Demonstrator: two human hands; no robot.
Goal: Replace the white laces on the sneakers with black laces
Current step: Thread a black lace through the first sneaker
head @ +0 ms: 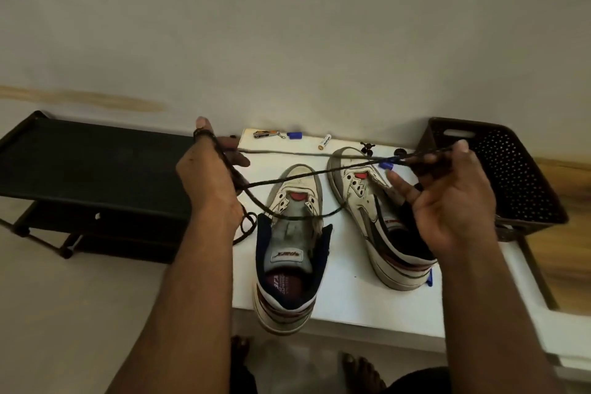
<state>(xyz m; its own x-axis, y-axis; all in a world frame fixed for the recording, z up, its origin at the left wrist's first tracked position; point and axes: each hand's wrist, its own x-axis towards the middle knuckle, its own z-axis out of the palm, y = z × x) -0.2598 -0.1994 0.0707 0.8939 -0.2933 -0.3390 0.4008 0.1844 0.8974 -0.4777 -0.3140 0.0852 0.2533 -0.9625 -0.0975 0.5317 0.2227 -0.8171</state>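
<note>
Black lace — stretched between both hands (above unlaced sneakers).

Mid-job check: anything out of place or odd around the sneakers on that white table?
Yes. The left sneaker overhangs the table's front edge at the heel. The right sneaker leans on its side. A battery and blue caps lie loose along the back edge.

Two sneakers sat side by side on a table. A rack stood left of it, a basket at its right end, and small items lay behind the sneakers.
</note>
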